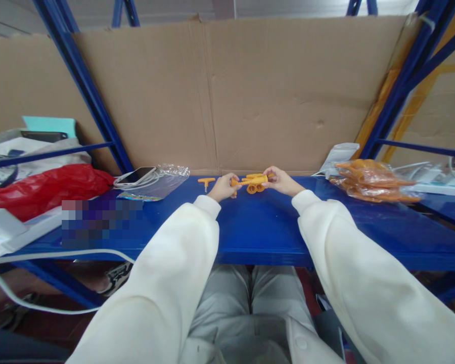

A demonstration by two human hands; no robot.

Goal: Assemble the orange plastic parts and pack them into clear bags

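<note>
My left hand (223, 187) is closed on a yellow T-handled piece (234, 185), whose thin shaft points right. The shaft's tip meets or enters a yellow tube-like piece (260, 179); I cannot tell which. My right hand (281, 181) pinches that tube at its right end. Just beneath and behind the tube lie yellow round, ring-like parts (252, 189) and another yellow part (255, 175), partly hidden. To the left of my left hand, a second T-handled piece (206, 182) with a metallic-looking spiral shaft rests on the blue table (263, 227).
Clear bags of orange parts (371, 179) sit at the right. On the left are a plastic bag (163, 184), a phone (138, 174) with a white cable, a red bag (49, 187) and a power strip (34, 230). A cardboard wall (250, 96) stands behind, between blue posts.
</note>
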